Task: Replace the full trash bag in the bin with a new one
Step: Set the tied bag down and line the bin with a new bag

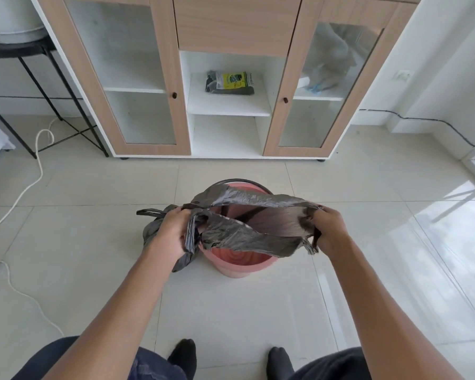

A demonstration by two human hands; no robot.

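A grey new bag (247, 237) is held stretched open above the pink bin (242, 263), gripped between the left hand (170, 231) and right hand (329, 229).

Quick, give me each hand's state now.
Left hand: grips the rim of the thin grey plastic trash bag.
Right hand: grips its opposite rim.

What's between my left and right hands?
Head view: a thin grey plastic trash bag, gripped open by left hand and right hand, above the round pink bin.

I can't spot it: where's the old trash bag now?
In the head view the tied bag sits on the floor left of the pink bin, partly behind the left hand.
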